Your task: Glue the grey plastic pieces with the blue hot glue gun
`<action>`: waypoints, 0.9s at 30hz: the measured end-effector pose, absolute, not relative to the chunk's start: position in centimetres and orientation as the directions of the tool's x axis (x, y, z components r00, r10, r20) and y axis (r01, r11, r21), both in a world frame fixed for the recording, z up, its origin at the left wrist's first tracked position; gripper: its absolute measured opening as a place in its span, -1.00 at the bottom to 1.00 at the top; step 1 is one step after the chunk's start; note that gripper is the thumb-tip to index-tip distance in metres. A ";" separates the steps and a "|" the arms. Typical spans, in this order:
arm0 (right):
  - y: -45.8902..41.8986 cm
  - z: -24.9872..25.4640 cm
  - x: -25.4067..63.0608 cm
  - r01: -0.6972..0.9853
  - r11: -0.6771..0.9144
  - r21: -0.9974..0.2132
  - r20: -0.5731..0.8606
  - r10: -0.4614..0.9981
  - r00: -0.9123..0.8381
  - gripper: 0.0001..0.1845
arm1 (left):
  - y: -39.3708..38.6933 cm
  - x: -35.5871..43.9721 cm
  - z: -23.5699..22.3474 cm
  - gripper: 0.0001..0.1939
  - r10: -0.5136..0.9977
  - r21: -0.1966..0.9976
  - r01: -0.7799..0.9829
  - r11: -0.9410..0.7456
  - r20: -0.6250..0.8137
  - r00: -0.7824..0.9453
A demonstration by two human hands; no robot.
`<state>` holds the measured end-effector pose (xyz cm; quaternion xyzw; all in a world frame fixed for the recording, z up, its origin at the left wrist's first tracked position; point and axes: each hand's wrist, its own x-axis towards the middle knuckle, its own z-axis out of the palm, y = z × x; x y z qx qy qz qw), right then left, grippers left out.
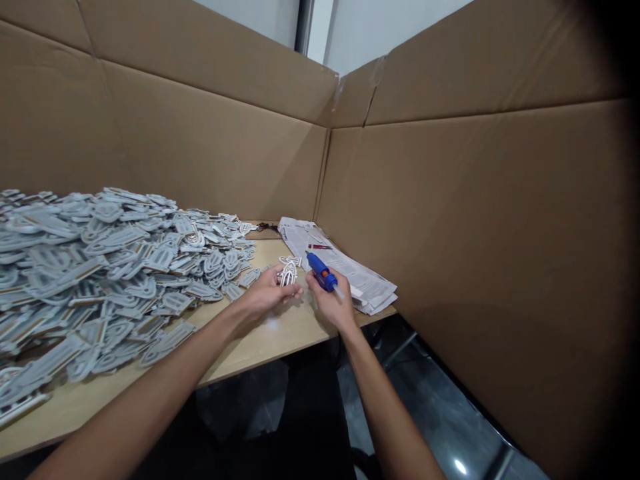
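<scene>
My left hand (270, 289) is closed on a small white cut-out piece (289, 274) with an arched, slotted pattern, held up above the table. Just behind it a similar white cut-out (290, 260) shows; whether it lies on the table or is held too, I cannot tell. In my right hand (334, 301) is a blue glue gun (323, 271), its nozzle pointing up and left toward the white piece. A clear glue stick pokes out of its rear end. Nozzle and piece are close but apart.
A large heap of grey-white cut-out pieces (125, 267) covers the left of the wooden table (260, 333). Printed paper sheets (345, 267) with a red pen-like item (320, 247) lie at right. A dark cable (267, 228) sits behind. Tall cardboard walls (225, 133) enclose the back and right.
</scene>
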<state>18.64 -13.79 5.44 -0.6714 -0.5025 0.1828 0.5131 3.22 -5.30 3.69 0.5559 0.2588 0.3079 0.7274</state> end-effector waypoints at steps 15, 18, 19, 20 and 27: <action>-14.5 7.0 19.0 0.559 0.103 -0.822 0.334 0.884 0.328 -0.71 | -6.5 2.9 4.6 -0.67 0.614 0.903 -0.112 0.416 -0.188 0.767; -14.7 7.2 19.1 0.664 0.103 -0.740 0.374 0.884 0.280 -0.76 | -6.3 2.9 4.5 -0.68 0.573 0.886 -0.154 0.438 -0.143 0.807; -14.7 7.3 19.0 0.697 0.109 -0.709 0.393 0.882 0.262 -0.78 | -6.3 3.0 4.5 -0.69 0.563 0.881 -0.159 0.445 -0.138 0.815; -14.8 7.3 19.0 0.721 0.117 -0.683 0.409 0.879 0.244 -0.80 | -6.2 3.0 4.4 -0.72 0.558 0.877 -0.162 0.453 -0.137 0.819; -14.9 7.3 18.8 0.767 0.097 -0.635 0.406 0.886 0.224 -0.87 | -5.5 3.2 3.3 -0.62 0.524 0.911 -0.126 0.394 -0.110 0.845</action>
